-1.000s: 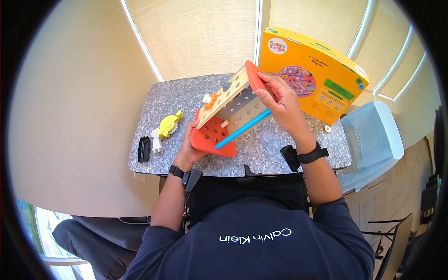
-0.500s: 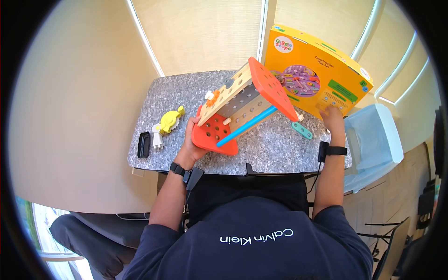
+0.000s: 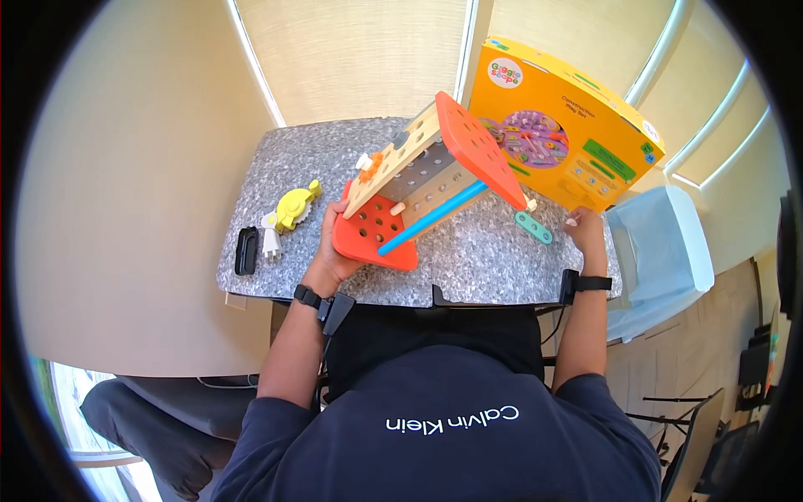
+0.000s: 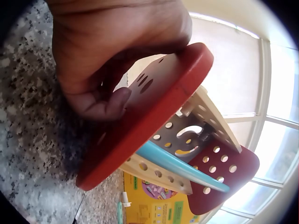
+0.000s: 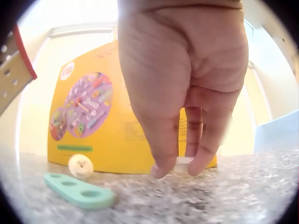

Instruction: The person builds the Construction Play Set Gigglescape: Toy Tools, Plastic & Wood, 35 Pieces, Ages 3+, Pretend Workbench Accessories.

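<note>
My left hand [image 3: 336, 253] grips the lower red end panel [image 3: 375, 233] of a wooden toy workbench, which is tilted up to the right. In the left wrist view the thumb [image 4: 117, 103] presses on that panel's outer face. The upper red panel [image 3: 477, 144], full of holes, and a blue rod [image 3: 443, 213] belong to the toy. An orange piece and a white knob [image 3: 365, 162] sit on its side. Low at the table's right, my right hand [image 3: 589, 233] pinches a small whitish piece [image 5: 183, 164], mostly hidden by the fingertips. A teal three-hole strip [image 3: 534, 227] lies nearby.
A cream round piece [image 5: 81, 166] sits beside the teal strip. Behind stands a yellow toy box [image 3: 569, 117]. At the left lie a yellow toy saw [image 3: 294, 207], a white piece [image 3: 271, 242] and a black tray [image 3: 247, 251]. A pale blue bin [image 3: 665, 251] is right of the table.
My right hand has left the upper red panel, moved right to the table near the box, and now pinches a small whitish piece. The left hand keeps its grip on the toy workbench.
</note>
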The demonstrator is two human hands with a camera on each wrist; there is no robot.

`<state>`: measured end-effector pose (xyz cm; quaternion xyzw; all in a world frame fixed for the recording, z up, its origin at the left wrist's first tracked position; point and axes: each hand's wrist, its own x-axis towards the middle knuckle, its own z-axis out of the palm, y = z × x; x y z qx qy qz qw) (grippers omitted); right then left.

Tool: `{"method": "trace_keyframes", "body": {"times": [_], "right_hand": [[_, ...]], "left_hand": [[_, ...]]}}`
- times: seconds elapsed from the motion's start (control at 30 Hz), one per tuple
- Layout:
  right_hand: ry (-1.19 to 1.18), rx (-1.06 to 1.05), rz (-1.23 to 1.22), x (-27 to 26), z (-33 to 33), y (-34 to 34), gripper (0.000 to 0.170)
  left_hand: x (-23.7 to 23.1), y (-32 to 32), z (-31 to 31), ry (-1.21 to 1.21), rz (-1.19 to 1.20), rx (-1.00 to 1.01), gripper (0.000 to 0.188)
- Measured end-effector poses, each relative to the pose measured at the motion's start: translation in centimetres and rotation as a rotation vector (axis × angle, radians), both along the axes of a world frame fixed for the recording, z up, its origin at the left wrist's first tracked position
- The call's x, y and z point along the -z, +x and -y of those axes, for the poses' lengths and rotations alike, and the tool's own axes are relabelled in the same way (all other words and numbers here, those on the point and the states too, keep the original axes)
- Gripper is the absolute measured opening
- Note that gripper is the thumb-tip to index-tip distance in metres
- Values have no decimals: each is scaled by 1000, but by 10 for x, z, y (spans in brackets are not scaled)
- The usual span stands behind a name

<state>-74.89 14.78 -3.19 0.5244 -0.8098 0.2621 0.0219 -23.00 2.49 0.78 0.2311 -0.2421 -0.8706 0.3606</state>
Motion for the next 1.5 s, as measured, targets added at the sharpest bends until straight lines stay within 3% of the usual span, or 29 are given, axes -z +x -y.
{"method": "trace_keyframes", "body": {"times": [0.07,0.13,0.17,0.23,0.27,0.33,0.43,0.53,0.67,0.73,0.87,0.97,1.03,1.07,1.13,1.17,1.23,1.37,1.43,1.5], "right_hand": [[-79,-127,13,-21,4,33,24],[137,-265,631,-55,5,86,26],[137,-265,630,-66,4,106,26],[388,-541,663,-77,0,139,18],[389,-545,661,-75,0,152,18],[577,-811,756,-67,0,176,16],[517,-991,801,-59,0,217,20],[435,-899,798,-76,-3,246,25],[501,-865,865,-73,1,249,31],[300,-1011,662,-62,3,250,31],[159,-996,729,-69,4,260,34],[73,-938,569,-81,4,264,40],[-41,-858,346,-79,6,270,35],[-41,-857,347,-75,9,274,35],[-346,-823,-49,-63,19,279,33],[-349,-822,-50,-55,24,277,33],[-352,-834,-378,-47,35,275,34],[-350,-868,-339,-54,46,285,29],[-95,-871,-258,-65,49,292,24],[-180,-869,-280,-60,57,295,21]], "left_hand": [[2,0,0,-5,-5,-8,75],[2,0,-1,-8,-7,-12,75],[2,-1,-1,-7,-13,-12,75],[2,0,-2,-8,-19,-15,76],[3,1,-1,-12,-23,-2,76],[7,2,0,-17,-27,7,76],[10,2,2,-18,-26,4,77],[8,3,-1,-2,-24,17,77],[4,1,-1,-15,-9,23,77],[5,2,0,-24,-14,12,77],[9,1,2,2,-59,21,75],[7,1,1,7,-60,17,75],[7,1,1,3,-56,18,74],[7,1,1,3,-55,17,75],[7,0,1,2,-54,17,75],[8,0,1,-2,-54,13,75],[9,0,3,-14,-54,6,75],[11,0,4,4,-87,24,74],[12,1,5,2,-87,23,73],[15,1,7,-13,-79,26,77]]}}
